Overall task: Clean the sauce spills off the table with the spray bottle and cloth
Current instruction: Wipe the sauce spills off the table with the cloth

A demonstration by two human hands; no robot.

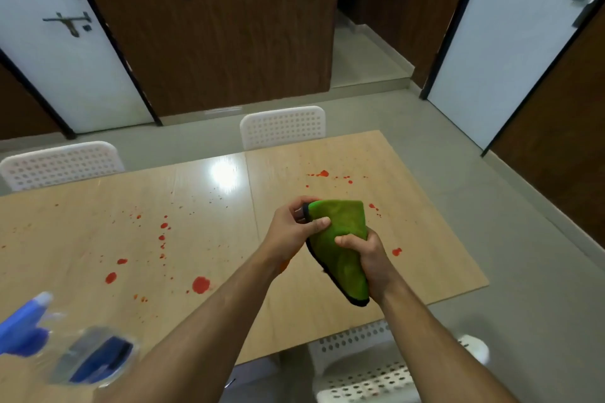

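- Green microfibre cloth (340, 239), folded and held above the wooden table (98, 239): soft, light, likely best gripped bunched at its edges.
- Left hand (291, 226) pinches its top edge; right hand (370, 258) grips its lower side.
- One blue spray bottle (65, 347) stands near-left, blurred.
- Red sauce spots (200, 285): many, scattered; three white chairs.

**Blurred, cut off, or covered**

At the lower left the spray bottle (65, 347) is badly blurred and runs off the frame's left edge; its label cannot be read; the left arm covers its near side; the cloth (340, 245) hides the right hand's (370, 258) fingertips and part of the table (98, 206) beneath; the chair (366, 370) at the bottom is cut off; small things on the counter at the top are too dim to identify.
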